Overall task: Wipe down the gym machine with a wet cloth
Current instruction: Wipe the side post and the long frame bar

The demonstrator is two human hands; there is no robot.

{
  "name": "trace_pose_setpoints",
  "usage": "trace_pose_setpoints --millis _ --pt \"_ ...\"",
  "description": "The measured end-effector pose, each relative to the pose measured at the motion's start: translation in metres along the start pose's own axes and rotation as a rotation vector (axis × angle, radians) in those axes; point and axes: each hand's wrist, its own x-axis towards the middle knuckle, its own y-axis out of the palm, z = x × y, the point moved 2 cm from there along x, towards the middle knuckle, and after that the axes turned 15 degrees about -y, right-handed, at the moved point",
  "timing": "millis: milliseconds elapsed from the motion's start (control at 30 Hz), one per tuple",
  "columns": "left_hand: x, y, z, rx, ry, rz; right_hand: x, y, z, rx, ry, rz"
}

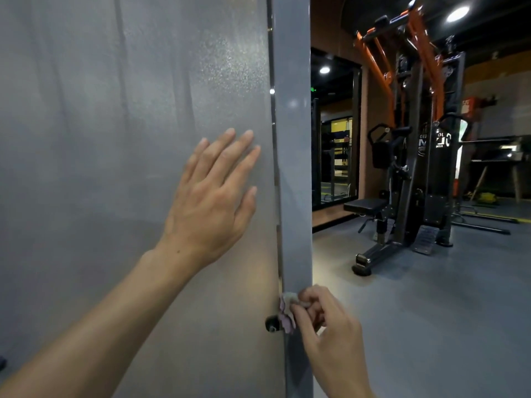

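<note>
A tall grey gym machine fills the left of the view: a frosted grey panel [129, 110] edged on its right by a grey upright post [291, 139]. My left hand [212, 196] lies flat on the panel, fingers straight and spread, just left of the post. Low on the post, my right hand [324, 326] pinches a small crumpled pinkish-grey cloth [287, 311] and holds it against the seam between panel and post. A small black knob [272, 323] sticks out right beside the cloth.
To the right stands a black and orange weight machine [413, 139] with a padded seat [365, 205] on grey floor [431, 311]. Behind it are a dark mirror or window [336, 133] and a bench-like frame [494, 150] at the far right.
</note>
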Motion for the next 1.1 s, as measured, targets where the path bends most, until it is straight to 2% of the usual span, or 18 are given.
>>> trace_pose_setpoints --millis 300,567,833,1100 --pt "-0.006 0.022 -0.001 0.016 0.011 -0.142 0.087 -0.020 0.020 0.011 -0.162 -0.160" --pt "-0.006 0.026 0.000 0.037 0.005 -0.159 0.024 -0.006 -0.007 -0.011 -0.065 -0.068" --pt "-0.006 0.027 0.000 0.038 0.011 -0.163 0.138 -0.033 0.034 0.028 -0.228 -0.186" --pt "-0.006 0.027 0.001 0.037 0.007 -0.163 0.053 -0.014 0.006 -0.027 -0.126 -0.050"
